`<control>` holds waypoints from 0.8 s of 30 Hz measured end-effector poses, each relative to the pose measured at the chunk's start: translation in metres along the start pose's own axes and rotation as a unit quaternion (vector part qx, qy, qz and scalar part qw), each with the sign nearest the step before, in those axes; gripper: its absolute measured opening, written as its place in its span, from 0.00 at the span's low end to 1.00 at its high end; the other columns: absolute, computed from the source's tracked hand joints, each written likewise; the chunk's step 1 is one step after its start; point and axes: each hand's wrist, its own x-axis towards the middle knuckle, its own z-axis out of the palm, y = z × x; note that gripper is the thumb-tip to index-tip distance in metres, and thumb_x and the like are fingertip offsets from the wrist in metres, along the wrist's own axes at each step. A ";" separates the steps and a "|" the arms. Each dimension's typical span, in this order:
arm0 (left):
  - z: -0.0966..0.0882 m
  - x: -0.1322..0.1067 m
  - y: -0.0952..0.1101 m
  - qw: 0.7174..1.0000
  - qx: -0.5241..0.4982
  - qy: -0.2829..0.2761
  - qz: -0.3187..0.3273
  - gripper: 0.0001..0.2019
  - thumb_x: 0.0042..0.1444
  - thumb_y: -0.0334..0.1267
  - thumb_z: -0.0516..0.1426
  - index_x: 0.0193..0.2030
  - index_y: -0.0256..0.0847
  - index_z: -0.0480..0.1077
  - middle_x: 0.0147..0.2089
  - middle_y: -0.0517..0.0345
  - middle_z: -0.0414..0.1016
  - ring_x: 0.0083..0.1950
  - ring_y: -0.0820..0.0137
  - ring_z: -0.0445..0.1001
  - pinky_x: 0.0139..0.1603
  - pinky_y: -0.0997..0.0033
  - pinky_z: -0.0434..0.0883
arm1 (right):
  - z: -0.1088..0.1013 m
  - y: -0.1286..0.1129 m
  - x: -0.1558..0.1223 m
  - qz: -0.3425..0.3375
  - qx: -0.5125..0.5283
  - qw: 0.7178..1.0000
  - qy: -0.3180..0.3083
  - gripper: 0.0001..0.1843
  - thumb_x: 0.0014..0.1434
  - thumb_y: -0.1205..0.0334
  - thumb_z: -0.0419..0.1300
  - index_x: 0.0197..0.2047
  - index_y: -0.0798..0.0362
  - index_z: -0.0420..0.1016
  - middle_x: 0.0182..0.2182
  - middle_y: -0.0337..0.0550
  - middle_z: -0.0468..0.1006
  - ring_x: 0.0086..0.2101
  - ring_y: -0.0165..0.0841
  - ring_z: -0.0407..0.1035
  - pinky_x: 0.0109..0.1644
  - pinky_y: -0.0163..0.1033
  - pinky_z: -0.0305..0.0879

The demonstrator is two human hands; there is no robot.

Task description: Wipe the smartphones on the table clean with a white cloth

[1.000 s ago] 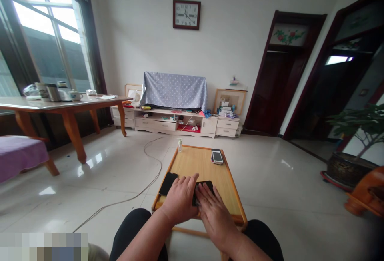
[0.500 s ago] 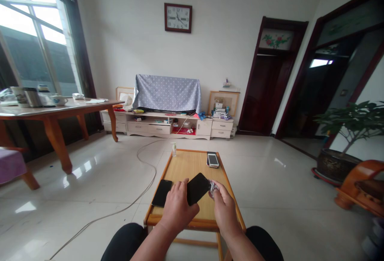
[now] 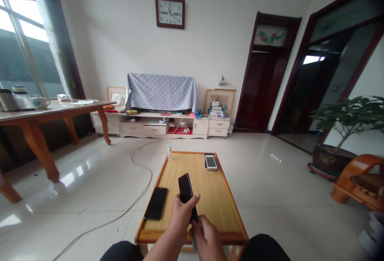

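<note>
A black phone [image 3: 185, 187] with a bluish edge stands tilted over the small wooden table, its screen turned to the left. My left hand [image 3: 182, 213] is closed around its middle, thumb across the edge. At the phone's lower end my right hand [image 3: 207, 235] is closed, fingers pressed to it; the crumpled greyish cloth it held a moment ago is mostly hidden behind the fingers. Left of my hands, another black phone [image 3: 156, 203] lies flat on the table [image 3: 220, 209]. A white phone [image 3: 211, 162] lies on a darker item at the far right corner.
A small clear pump bottle [image 3: 169, 153] stands at the table's far left corner. A cable [image 3: 120, 215] runs over the floor on the left. Further off are a low white cabinet [image 3: 144, 130], a larger table [image 3: 72, 111] and a potted plant [image 3: 333, 157].
The phone has turned from slanting right to more upright, tipped edge-on. My right hand has moved from its upper right corner down to its lower end. The view has shifted slightly right.
</note>
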 end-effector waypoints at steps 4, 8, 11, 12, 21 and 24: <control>0.010 0.014 0.004 0.996 -0.029 -0.084 0.008 0.36 0.46 0.63 0.65 0.53 0.36 0.69 0.45 0.49 0.78 0.45 0.60 0.76 0.46 0.62 0.70 | -0.012 0.007 0.028 0.040 0.060 0.995 0.072 0.21 0.62 0.41 0.58 0.31 0.50 0.69 0.24 0.38 0.71 0.26 0.32 0.63 0.29 0.35 0.57; 0.015 0.037 -0.005 0.995 0.024 -0.084 0.038 0.41 0.46 0.66 0.63 0.57 0.35 0.68 0.51 0.43 0.77 0.52 0.56 0.76 0.53 0.59 0.70 | -0.030 0.006 0.062 0.130 0.178 0.965 0.143 0.18 0.60 0.44 0.60 0.32 0.50 0.69 0.28 0.38 0.72 0.29 0.32 0.65 0.28 0.33 0.59; 0.008 0.057 -0.025 0.986 0.122 -0.028 0.113 0.41 0.49 0.67 0.60 0.58 0.34 0.67 0.57 0.38 0.73 0.58 0.54 0.73 0.57 0.56 0.69 | -0.043 0.012 0.094 0.154 0.221 0.948 0.170 0.17 0.57 0.46 0.63 0.29 0.49 0.66 0.26 0.36 0.70 0.26 0.30 0.63 0.25 0.31 0.56; 0.002 0.063 -0.032 0.977 0.160 -0.014 0.142 0.38 0.51 0.66 0.59 0.58 0.36 0.67 0.58 0.39 0.73 0.59 0.53 0.72 0.58 0.55 0.69 | -0.048 0.016 0.106 0.153 0.227 0.945 0.178 0.17 0.56 0.47 0.63 0.28 0.50 0.65 0.24 0.35 0.69 0.25 0.28 0.61 0.24 0.31 0.55; -0.071 0.097 -0.030 0.776 0.559 0.158 0.245 0.24 0.63 0.52 0.49 0.61 0.45 0.66 0.62 0.48 0.71 0.65 0.54 0.65 0.66 0.50 0.58 | -0.079 0.079 0.220 0.133 0.242 0.935 0.225 0.17 0.52 0.49 0.64 0.24 0.50 0.65 0.18 0.30 0.64 0.17 0.23 0.54 0.17 0.29 0.42; -0.081 0.109 -0.029 0.743 0.613 0.177 0.200 0.26 0.62 0.53 0.48 0.64 0.46 0.64 0.66 0.48 0.68 0.67 0.54 0.63 0.68 0.48 0.53 | -0.084 0.097 0.245 0.129 0.246 0.936 0.217 0.17 0.53 0.49 0.64 0.24 0.51 0.66 0.17 0.30 0.64 0.16 0.22 0.52 0.17 0.29 0.42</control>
